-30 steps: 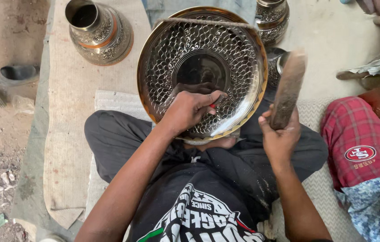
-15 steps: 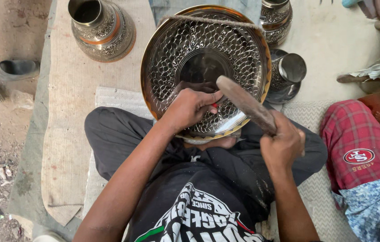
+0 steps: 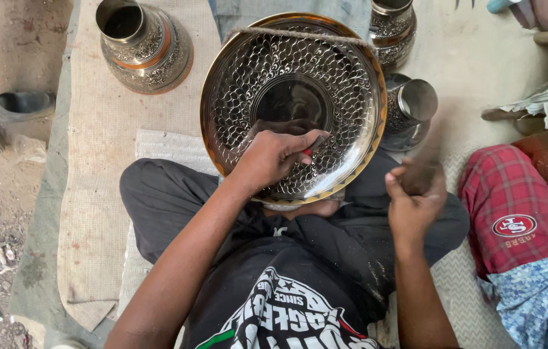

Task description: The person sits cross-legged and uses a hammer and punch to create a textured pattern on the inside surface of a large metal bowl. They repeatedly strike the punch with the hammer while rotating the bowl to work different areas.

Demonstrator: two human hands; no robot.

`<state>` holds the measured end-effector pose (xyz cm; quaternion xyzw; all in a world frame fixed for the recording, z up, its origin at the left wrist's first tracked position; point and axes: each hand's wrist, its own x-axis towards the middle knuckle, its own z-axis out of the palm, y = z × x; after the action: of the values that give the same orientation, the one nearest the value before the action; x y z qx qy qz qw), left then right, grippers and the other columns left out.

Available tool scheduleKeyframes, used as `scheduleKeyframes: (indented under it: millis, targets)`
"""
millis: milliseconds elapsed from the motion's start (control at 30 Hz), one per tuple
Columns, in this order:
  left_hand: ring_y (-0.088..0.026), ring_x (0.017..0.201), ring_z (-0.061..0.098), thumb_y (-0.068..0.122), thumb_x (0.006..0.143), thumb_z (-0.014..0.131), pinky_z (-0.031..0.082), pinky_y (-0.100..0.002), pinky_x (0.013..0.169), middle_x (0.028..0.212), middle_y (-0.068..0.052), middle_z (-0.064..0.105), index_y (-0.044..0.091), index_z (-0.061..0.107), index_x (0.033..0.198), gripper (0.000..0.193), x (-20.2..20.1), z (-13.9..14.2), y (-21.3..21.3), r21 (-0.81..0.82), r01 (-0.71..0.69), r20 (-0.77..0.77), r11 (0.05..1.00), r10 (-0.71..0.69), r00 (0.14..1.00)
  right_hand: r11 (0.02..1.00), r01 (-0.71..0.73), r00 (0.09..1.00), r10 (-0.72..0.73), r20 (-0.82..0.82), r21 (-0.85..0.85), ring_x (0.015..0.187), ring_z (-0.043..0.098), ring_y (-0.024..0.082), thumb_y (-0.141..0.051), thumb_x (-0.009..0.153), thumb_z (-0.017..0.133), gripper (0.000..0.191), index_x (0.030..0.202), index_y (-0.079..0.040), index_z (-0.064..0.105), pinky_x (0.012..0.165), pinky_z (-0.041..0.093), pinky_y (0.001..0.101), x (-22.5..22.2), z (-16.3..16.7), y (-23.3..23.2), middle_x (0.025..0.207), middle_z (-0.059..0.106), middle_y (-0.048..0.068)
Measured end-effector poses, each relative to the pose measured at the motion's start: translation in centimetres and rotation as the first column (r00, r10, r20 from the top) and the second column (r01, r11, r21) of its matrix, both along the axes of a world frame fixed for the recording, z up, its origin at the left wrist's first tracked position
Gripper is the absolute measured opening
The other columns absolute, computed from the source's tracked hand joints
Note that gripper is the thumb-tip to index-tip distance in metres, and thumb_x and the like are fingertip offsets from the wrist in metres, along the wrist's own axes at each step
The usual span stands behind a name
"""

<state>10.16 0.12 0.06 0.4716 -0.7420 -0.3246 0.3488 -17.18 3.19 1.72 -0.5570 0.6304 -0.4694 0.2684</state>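
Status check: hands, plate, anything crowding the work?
Left hand pins a small chisel on the engraved plate. Right hand grips a blurred mallet, off the plate. Metal cup close by the plate's right rim.

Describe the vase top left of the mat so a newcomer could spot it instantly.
Start at the big round engraved metal tray propped in the person's lap. Look left across the beige mat to its far corner: the vase stands there alone, mouth open toward the camera. Unlike the vessels crowded at the tray's right edge, it has a copper-coloured band around its shoulder and nothing beside it.
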Motion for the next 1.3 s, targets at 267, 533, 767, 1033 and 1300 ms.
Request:
scheduleKeyframes:
  millis: [267,533,767,1033,1300]
  targets:
    - [-0.008,0.099,0.073,-0.001,0.089,0.076,0.059,-0.027,0.089,0.121,-0.009,0.075,0.007,0.063,0.139,0.053,0.2,0.1,0.1,0.107,-0.164,-0.388,0.981,0.193,0.901,0.976,-0.188,0.925,0.214,-0.314,0.109,0.087,0.066,0.013,-0.009,0.080,0.086,0.039,0.113,0.003,0.070,0.076,0.053,0.0311,0.4,1.3,0.4,0.095,0.072,0.007]
    - [-0.008,0.101,0.069,-0.005,0.089,0.075,0.058,-0.025,0.094,0.116,-0.009,0.073,0.001,0.051,0.151,0.067,-0.8,-0.6,1.1,0.446,-0.138,-0.678,0.884,0.435,0.593,0.989,-0.146,0.985,0.144,0.094,0.011,0.075,0.063,0.007,-0.016,0.091,0.088,0.028,0.107,0.002,0.073,0.074,0.052,0.0249,1.3,-2.5,-3.5,0.085,0.070,0.003]
    - [-0.005,0.097,0.067,-0.007,0.089,0.076,0.057,-0.023,0.092,0.114,-0.004,0.074,0.003,0.052,0.150,0.065,-2.4,1.3,-0.8,0.371,-0.013,-0.612,0.929,0.255,0.749,0.999,-0.045,0.914,0.032,0.404,0.024,0.081,0.065,0.006,-0.014,0.097,0.077,0.032,0.121,-0.001,0.061,0.069,0.055,0.0242,-0.1,-1.3,-4.0,0.100,0.070,0.002]
    - [-0.010,0.096,0.076,-0.014,0.086,0.065,0.060,-0.028,0.089,0.107,-0.007,0.076,0.013,0.056,0.149,0.069,-2.8,2.3,-1.7,-0.019,0.184,-0.133,0.983,-0.185,0.974,0.983,-0.164,0.860,0.103,0.500,0.080,0.082,0.060,0.009,-0.012,0.104,0.071,0.044,0.137,-0.005,0.042,0.073,0.053,0.0248,-2.8,-2.0,2.0,0.106,0.066,0.005]
    - [-0.019,0.093,0.078,-0.015,0.081,0.064,0.061,-0.030,0.086,0.105,-0.009,0.075,0.011,0.055,0.147,0.071,-3.0,1.8,-1.3,-0.082,0.167,-0.068,0.983,-0.173,0.983,0.996,-0.093,0.963,0.090,-0.255,0.000,0.095,0.071,0.015,-0.004,0.088,0.083,0.052,0.132,-0.004,0.056,0.082,0.055,0.0291,-4.9,0.6,-0.2,0.107,0.073,0.012]
